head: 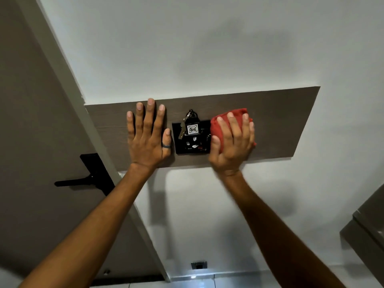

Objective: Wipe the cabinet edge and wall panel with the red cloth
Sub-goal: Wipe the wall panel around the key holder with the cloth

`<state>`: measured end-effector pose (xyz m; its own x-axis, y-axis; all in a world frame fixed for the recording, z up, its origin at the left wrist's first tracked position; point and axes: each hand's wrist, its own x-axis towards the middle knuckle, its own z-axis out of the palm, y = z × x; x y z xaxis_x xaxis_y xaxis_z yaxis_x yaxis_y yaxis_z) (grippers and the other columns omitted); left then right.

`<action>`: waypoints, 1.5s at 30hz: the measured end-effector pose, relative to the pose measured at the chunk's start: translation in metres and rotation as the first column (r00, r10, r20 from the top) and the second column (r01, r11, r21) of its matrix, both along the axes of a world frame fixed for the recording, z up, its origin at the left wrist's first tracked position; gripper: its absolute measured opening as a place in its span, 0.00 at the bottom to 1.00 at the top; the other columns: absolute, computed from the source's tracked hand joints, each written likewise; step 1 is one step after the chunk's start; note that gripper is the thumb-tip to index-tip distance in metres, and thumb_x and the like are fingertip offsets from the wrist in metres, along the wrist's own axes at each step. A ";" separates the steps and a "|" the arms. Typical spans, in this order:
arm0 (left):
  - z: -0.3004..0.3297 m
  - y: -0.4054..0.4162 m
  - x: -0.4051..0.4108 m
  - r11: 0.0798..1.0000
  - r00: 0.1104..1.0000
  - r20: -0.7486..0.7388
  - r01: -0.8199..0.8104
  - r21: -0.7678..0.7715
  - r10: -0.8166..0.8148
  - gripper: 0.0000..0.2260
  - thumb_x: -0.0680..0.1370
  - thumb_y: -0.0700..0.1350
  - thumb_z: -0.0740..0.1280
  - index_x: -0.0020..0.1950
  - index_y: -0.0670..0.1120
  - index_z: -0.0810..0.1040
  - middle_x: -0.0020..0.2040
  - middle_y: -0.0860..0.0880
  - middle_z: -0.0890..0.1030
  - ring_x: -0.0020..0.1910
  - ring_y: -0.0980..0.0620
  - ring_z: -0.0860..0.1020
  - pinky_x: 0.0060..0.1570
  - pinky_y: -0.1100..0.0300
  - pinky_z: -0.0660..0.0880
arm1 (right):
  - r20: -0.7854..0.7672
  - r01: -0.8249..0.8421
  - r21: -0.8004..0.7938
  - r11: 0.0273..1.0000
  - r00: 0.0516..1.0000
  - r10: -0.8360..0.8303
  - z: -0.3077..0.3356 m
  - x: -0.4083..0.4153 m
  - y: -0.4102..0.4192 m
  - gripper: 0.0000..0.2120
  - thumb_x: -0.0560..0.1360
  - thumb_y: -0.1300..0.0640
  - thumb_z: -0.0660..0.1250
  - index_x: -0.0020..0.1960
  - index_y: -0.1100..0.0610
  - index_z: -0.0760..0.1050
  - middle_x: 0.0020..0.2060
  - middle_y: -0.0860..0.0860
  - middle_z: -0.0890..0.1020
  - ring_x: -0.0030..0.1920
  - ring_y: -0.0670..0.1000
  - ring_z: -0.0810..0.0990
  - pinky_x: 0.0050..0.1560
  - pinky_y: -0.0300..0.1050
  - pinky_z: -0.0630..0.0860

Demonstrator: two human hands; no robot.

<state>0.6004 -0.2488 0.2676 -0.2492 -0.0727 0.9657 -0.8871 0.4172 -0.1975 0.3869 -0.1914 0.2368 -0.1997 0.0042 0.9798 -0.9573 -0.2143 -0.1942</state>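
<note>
left hand (148,135): fingers spread flat on panel (280,121), holding nothing | right hand (232,142): closed over red cloth (228,123), pressing it to panel | black switch plate (192,140) with keys (190,124) between hands

Both your arms reach forward, your left hand (148,135) pressed flat with fingers spread, your right hand (232,143) cupped, fingers curled.
</note>
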 end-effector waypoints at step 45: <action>-0.003 -0.003 -0.001 0.999 1.000 -0.008 -0.008 -0.042 0.007 0.27 0.85 0.51 0.54 0.84 0.46 0.57 0.83 0.46 0.54 0.84 0.44 0.49 0.82 0.43 0.48 | -0.146 -0.036 -0.061 0.998 0.989 0.026 -0.005 0.010 -0.007 0.20 0.86 0.49 0.56 0.72 0.54 0.78 0.69 0.54 0.81 0.75 0.62 0.74 0.79 0.60 0.67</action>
<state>0.5991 -0.2517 0.2649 -0.2410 -0.0339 0.9699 -0.8919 0.4019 -0.2075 0.3973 -0.1984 0.2313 -0.0564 0.0629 0.9964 -0.9670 -0.2518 -0.0388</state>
